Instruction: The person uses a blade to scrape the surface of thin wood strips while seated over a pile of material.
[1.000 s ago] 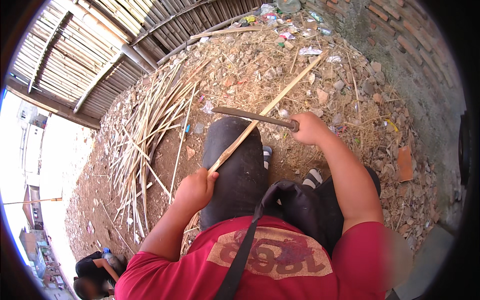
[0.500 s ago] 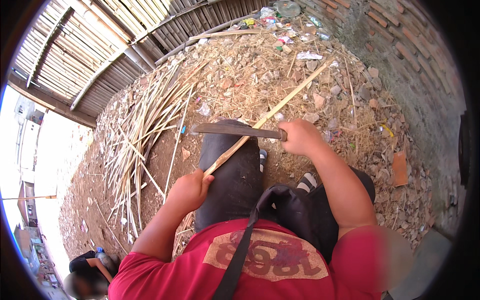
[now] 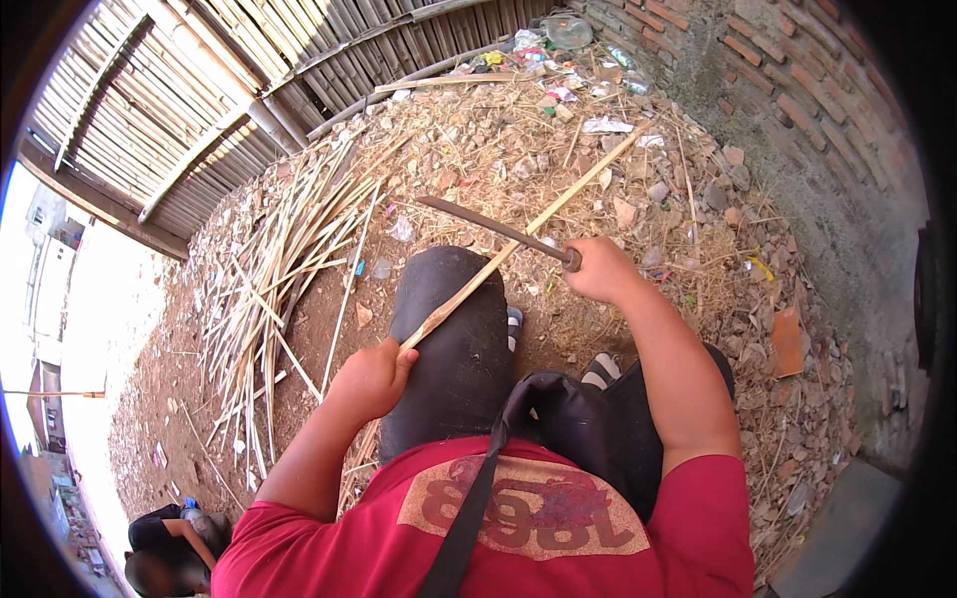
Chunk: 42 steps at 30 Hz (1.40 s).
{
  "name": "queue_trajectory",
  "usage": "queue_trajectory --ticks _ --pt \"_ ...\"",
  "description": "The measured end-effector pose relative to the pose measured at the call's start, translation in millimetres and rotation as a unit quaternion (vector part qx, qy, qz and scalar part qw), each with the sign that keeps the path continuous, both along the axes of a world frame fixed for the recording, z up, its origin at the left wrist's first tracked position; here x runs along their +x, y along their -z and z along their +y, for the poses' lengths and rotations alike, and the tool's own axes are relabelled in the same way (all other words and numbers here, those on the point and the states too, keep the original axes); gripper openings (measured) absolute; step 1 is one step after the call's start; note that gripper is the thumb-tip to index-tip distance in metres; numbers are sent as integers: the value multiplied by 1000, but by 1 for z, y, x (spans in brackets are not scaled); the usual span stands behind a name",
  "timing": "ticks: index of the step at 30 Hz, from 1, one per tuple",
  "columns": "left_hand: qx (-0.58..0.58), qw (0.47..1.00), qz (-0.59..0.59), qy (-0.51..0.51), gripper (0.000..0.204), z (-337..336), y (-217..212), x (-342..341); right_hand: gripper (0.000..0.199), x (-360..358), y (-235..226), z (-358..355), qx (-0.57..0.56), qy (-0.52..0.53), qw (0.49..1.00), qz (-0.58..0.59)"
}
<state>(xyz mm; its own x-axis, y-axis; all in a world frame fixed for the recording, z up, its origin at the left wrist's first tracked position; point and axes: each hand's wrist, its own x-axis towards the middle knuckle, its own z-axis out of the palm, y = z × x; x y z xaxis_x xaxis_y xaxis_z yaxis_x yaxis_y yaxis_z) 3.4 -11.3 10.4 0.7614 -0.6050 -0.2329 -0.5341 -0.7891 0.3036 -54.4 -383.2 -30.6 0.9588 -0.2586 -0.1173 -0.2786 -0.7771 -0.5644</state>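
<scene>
My left hand (image 3: 371, 379) grips the near end of a long pale bamboo strip (image 3: 543, 221) that runs up and to the right over my black-trousered knee (image 3: 454, 329). My right hand (image 3: 601, 269) holds the handle of a long dark machete-like blade (image 3: 478, 221). The blade points up and to the left, lying across the strip just left of my right hand.
A pile of split bamboo strips (image 3: 284, 254) lies on the dirt to the left. Stones, dry grass and litter (image 3: 558, 95) cover the ground ahead. A bamboo fence (image 3: 199, 110) stands behind, a brick wall (image 3: 797, 90) to the right. Another person (image 3: 169, 553) crouches at bottom left.
The blade has swung from lying flat across the strip to pointing up-left, its tip raised. My right hand has shifted slightly along the strip. My left hand keeps its grip.
</scene>
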Motion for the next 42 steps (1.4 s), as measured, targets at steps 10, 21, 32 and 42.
queue_trajectory --ticks 10,21,32,42 --pt "-12 1000 0 11 43 8 6 2 20 0 -11 0 11 25 1000 5" --pt "-15 1000 18 8 43 12 6 2 20 -2 -17 4 -20 15 1000 12" --pt "-19 999 25 11 41 16 4 7 20 0 -10 -5 -78 -23 997 12" --pt "21 997 75 -5 43 17 -10 11 22 -8 -17 -13 -25 28 999 33"
